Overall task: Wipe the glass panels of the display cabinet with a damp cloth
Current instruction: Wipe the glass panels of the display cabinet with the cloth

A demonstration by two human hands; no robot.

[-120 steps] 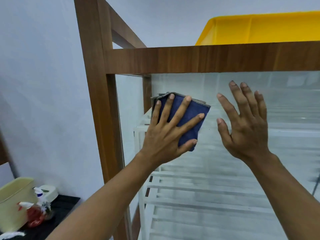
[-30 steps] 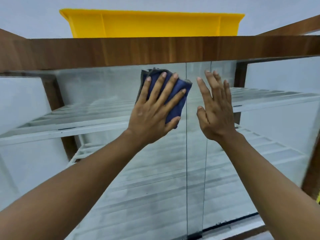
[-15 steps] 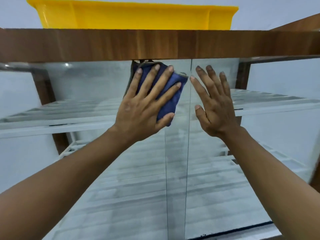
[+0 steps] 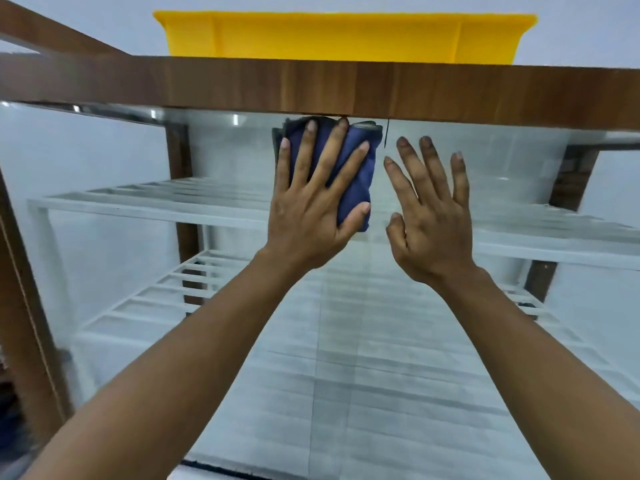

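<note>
Head view, looking up along the front of the display cabinet [image 4: 519,98]: both arms reach up to the glass panel [image 4: 346,375] right in front of the person. The left hand [image 4: 308,216] lies flat on a folded dark blue cloth [image 4: 362,174] and presses it to the glass. Its fingers [image 4: 341,150] are straight and fanned apart, and the thumb lies across the cloth's lower right corner. The cloth sits at the very top of the pane, its upper edge touching the underside of the wooden top rail [image 4: 242,84], roughly mid-width of the cabinet front.

Just beside it, to the right, the right hand [image 4: 433,230] is laid palm-first on the bare glass. Its fingers are straight and a little spread, the thumb held out to the side, and it holds nothing. A thin dark vertical line [image 4: 386,133] at the top of the glass shows between the cloth and this hand.

Through the pane you can see white slatted shelves [image 4: 138,202], one above the other, and a brown wooden post [image 4: 180,188] at the back left. A bright yellow plastic tub [image 4: 343,38] stands on top of the cabinet, above the rail. The glass lower down looks faintly streaked.
</note>
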